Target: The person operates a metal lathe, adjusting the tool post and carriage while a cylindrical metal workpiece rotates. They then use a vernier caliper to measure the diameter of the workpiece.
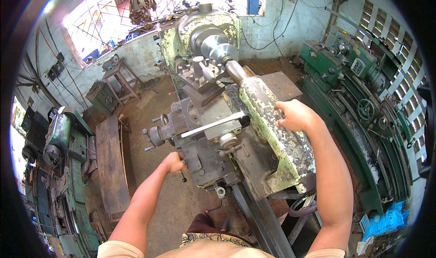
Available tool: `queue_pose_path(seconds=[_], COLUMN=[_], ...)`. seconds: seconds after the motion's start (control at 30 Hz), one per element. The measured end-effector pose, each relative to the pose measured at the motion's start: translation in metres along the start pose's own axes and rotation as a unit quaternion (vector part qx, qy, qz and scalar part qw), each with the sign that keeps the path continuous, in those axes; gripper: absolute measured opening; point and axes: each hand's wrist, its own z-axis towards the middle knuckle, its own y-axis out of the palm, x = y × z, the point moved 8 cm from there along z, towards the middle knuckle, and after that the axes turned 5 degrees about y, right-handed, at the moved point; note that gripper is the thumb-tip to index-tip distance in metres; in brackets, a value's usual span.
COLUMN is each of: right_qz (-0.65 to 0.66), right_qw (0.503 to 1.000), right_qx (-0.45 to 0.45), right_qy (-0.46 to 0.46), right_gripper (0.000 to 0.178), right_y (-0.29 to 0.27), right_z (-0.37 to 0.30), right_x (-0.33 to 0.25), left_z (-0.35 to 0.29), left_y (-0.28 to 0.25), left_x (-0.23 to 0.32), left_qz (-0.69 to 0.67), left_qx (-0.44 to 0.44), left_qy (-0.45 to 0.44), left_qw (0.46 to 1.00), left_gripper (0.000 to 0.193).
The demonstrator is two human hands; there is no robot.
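My left hand (173, 162) is closed at the left edge of the lathe carriage (209, 162), round a small lever (184, 178) whose dark knob end shows below the fist. My right hand (295, 115) rests on the worn, pale green tailstock (272, 103), thumb and finger apart, holding nothing. From the tailstock a steel quill (235, 71) reaches toward a shiny round metal workpiece (213, 47) at the chuck. The tool post (200, 71) stands just left of the quill. A bright flat metal strip (213, 124) lies across the carriage slides.
A green lathe (345, 112) runs along the right wall, with a blue plastic bag (386, 219) at its foot. At left stand another green machine (63, 167) and a wooden bench (110, 162). A handwheel (303, 205) sits below my right forearm.
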Motion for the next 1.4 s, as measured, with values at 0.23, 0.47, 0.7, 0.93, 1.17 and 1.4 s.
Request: queue_pose_path(seconds=[0.23, 0.47, 0.7, 0.93, 1.17, 1.4], right_qz=[0.0, -0.014, -0.002, -0.002, -0.015, -0.004], right_qw=[1.0, 1.0, 1.0, 1.0, 1.0, 1.0], right_qx=[0.001, 0.001, -0.003, -0.004, 0.0, 0.002], right_qy=[-0.001, 0.001, 0.007, 0.013, 0.004, 0.002], right_gripper=[0.058, 0.058, 0.058, 0.059, 0.059, 0.059], right_y=[0.0005, 0.0007, 0.0008, -0.0005, -0.0005, -0.0002], right_z=[0.0001, 0.0005, 0.0001, -0.0016, -0.001, -0.0009], right_x=[-0.0002, -0.0001, -0.0001, -0.0015, -0.0024, -0.0016], left_z=[0.0039, 0.0035, -0.0008, -0.0002, 0.0039, 0.0056], left_y=[0.0013, 0.0017, -0.0004, -0.0005, 0.0015, 0.002], left_x=[-0.0036, -0.0049, 0.0012, -0.0001, -0.0054, -0.0065], left_qz=[0.01, 0.009, 0.007, 0.009, 0.009, 0.015], left_qx=[-0.001, -0.005, -0.003, 0.001, -0.004, -0.007], left_qy=[0.0, -0.001, -0.002, -0.008, -0.009, -0.007], left_qw=[1.0, 1.0, 1.0, 1.0, 1.0, 1.0], left_gripper=[0.033, 0.04, 0.039, 0.039, 0.04, 0.037])
